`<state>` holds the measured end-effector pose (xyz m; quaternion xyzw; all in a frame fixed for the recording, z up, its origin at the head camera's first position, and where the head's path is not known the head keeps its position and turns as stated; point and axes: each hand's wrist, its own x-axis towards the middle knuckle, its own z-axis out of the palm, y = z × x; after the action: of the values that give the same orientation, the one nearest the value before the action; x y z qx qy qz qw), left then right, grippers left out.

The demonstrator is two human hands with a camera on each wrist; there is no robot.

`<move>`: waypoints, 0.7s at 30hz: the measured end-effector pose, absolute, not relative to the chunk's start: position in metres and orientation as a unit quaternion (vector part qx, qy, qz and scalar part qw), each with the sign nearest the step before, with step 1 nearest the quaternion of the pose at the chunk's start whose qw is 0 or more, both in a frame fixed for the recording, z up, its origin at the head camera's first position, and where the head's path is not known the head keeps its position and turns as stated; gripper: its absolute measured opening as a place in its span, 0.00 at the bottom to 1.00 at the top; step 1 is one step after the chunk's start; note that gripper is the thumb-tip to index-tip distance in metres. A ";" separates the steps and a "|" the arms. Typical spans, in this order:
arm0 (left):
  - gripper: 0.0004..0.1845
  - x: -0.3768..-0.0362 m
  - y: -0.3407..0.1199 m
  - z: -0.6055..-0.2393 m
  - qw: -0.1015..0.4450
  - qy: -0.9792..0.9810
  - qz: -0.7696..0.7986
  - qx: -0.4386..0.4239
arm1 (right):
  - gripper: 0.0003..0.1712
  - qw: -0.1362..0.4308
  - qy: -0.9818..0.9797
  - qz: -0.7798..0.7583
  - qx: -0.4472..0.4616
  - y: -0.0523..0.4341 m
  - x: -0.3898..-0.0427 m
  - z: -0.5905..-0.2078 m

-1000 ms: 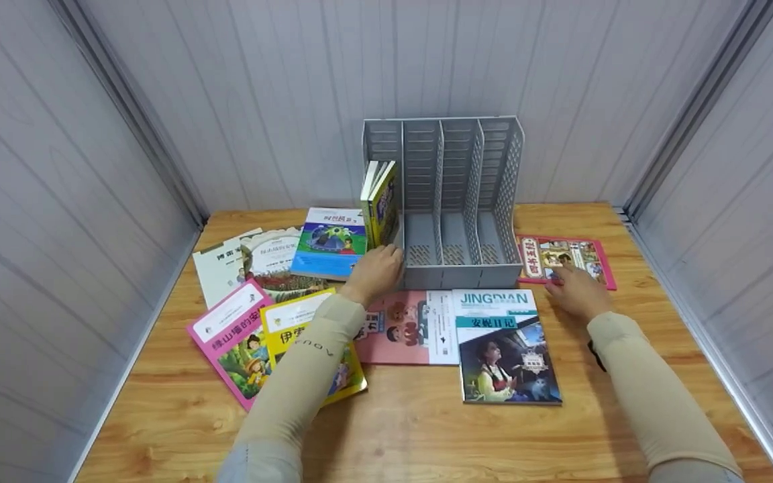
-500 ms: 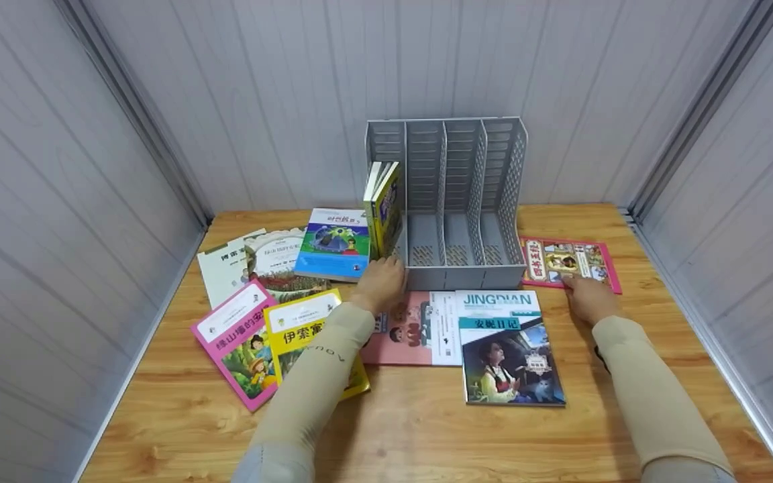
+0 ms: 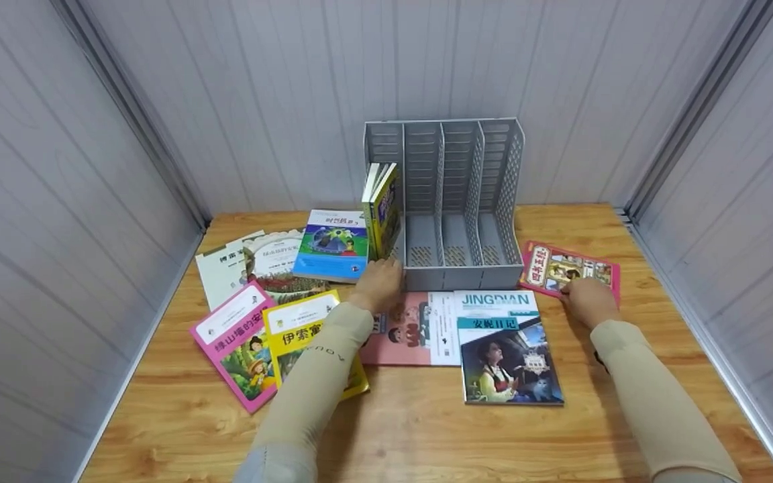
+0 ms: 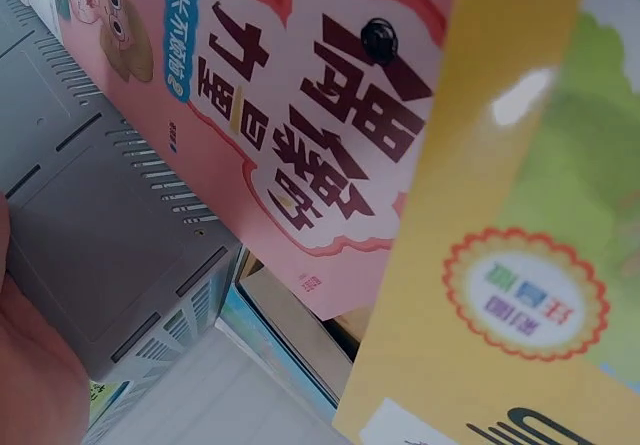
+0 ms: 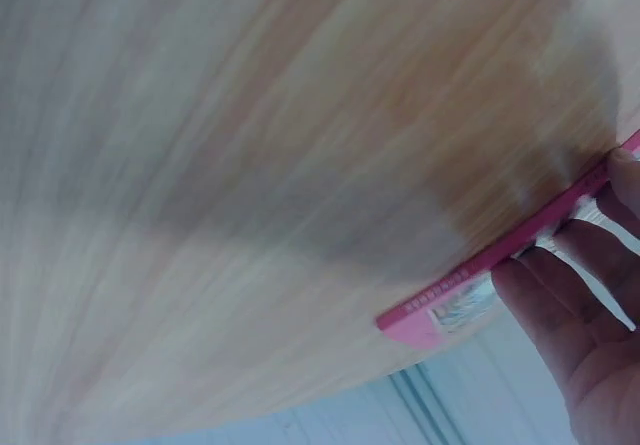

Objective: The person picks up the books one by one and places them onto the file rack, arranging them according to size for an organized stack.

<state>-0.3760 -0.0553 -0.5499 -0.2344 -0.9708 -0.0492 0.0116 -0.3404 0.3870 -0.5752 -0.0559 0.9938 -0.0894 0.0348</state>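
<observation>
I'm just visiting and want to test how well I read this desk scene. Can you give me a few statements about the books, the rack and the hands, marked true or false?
1. The right hand grips the red picture book by its near edge. True.
2. The grey file rack holds books in all four slots. False: only the leftmost slot holds books.
3. The left hand rests at the rack's front left corner. True.
4. The JINGDIAN book stands upright. False: it lies flat on the wooden table.
</observation>
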 end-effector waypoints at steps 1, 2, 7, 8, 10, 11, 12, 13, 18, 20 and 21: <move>0.13 -0.376 -0.055 -0.550 0.004 -0.972 -0.049 -0.231 | 0.14 0.034 0.994 -0.087 -0.057 0.386 -0.340 -0.575; 0.13 -0.376 -0.055 -0.549 -0.001 -0.972 -0.048 -0.229 | 0.13 0.033 0.994 -0.088 -0.056 0.385 -0.339 -0.575; 0.14 -0.377 -0.054 -0.549 -0.017 -0.974 -0.050 -0.221 | 0.14 0.031 0.995 -0.091 -0.041 0.376 -0.334 -0.572; 0.14 -0.377 -0.054 -0.549 -0.018 -0.974 -0.051 -0.220 | 0.14 0.032 0.994 -0.092 -0.038 0.374 -0.332 -0.571; 0.13 -0.377 -0.054 -0.549 -0.022 -0.974 -0.054 -0.218 | 0.15 0.034 0.995 -0.089 -0.039 0.370 -0.329 -0.570; 0.13 -0.377 -0.054 -0.549 -0.023 -0.974 -0.054 -0.218 | 0.15 0.032 0.995 -0.084 -0.040 0.368 -0.327 -0.570; 0.13 -0.377 -0.054 -0.549 -0.022 -0.974 -0.053 -0.218 | 0.15 0.032 0.995 -0.081 -0.041 0.366 -0.326 -0.570; 0.13 -0.377 -0.054 -0.549 -0.021 -0.974 -0.050 -0.219 | 0.15 0.029 0.996 -0.077 -0.043 0.364 -0.324 -0.570; 0.13 -0.378 -0.055 -0.550 -0.014 -0.973 -0.039 -0.225 | 0.13 0.010 0.996 -0.067 -0.054 0.358 -0.317 -0.569; 0.12 -0.378 -0.055 -0.550 -0.013 -0.973 -0.041 -0.226 | 0.14 0.012 0.996 -0.073 -0.050 0.358 -0.316 -0.567; 0.12 -0.378 -0.055 -0.550 -0.014 -0.973 -0.042 -0.226 | 0.15 0.017 0.996 -0.079 -0.046 0.359 -0.315 -0.566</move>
<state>-0.3781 -0.0548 -0.5499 -0.2261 -0.9731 -0.0423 -0.0136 -0.3154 0.3585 -0.5665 -0.0460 0.9957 -0.0790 0.0174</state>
